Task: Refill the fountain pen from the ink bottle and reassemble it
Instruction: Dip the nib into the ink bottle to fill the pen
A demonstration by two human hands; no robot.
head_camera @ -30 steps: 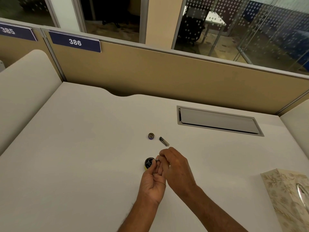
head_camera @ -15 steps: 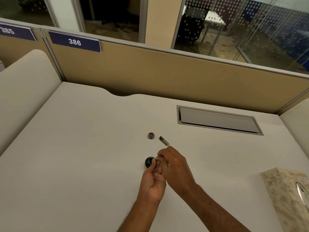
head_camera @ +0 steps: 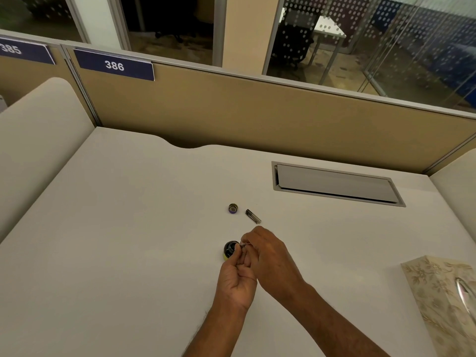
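A small dark ink bottle (head_camera: 228, 249) with a yellow base stands open on the white desk (head_camera: 128, 240). Its purple-rimmed cap (head_camera: 233, 208) lies further back, and a short dark pen barrel (head_camera: 253, 216) lies just right of the cap. My left hand (head_camera: 237, 278) and my right hand (head_camera: 271, 258) meet right beside the bottle's mouth. Their fingertips pinch a small slim pen part (head_camera: 244, 244), of which only a light sliver shows. The fingers hide the rest of the part.
A patterned tissue box (head_camera: 443, 300) sits at the desk's right edge. A grey cable flap (head_camera: 334, 184) is set into the desk at the back right. A tan partition (head_camera: 257, 117) closes the far side, and a white side panel (head_camera: 33, 140) stands on the left.
Both hands stay next to the bottle with only slight finger movement. A sliver of the pen part shows a little more clearly between the fingertips.
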